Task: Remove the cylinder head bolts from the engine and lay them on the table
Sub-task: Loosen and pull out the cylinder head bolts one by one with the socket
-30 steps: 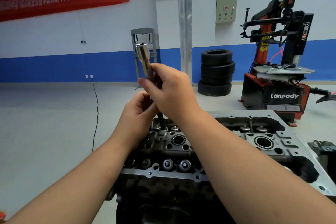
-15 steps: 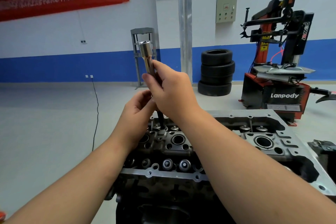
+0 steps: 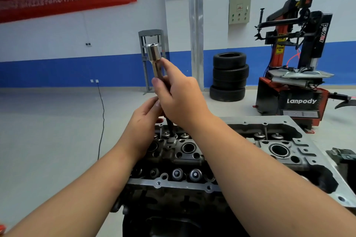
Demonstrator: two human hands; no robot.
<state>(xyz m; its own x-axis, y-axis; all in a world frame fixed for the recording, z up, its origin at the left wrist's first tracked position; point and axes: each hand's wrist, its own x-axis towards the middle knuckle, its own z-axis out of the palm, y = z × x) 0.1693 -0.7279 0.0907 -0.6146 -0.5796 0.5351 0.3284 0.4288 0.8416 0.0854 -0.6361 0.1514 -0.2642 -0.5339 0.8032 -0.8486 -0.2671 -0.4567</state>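
The engine's cylinder head (image 3: 173,183) fills the lower middle, with valve springs and open bores showing on top. A long chrome socket tool (image 3: 154,54) stands nearly upright above its far left part. Below the tool a dark shaft (image 3: 170,127) runs down into the head; I cannot tell whether it is a bolt. My right hand (image 3: 181,100) grips the tool's stem, index finger stretched up along it. My left hand (image 3: 141,121) pinches the stem just below, fingertips against the right hand.
A dark part (image 3: 342,158) lies at the right edge beside the head. Behind stand a stack of tyres (image 3: 229,77), a red-black tyre changer (image 3: 300,82) and a grey metal stand (image 3: 152,32). A black cable (image 3: 102,121) hangs to the grey floor at the left.
The tool has straightened slightly, its top drifting a little right. My right index finger has stretched up along the stem. Both hands otherwise stay in place.
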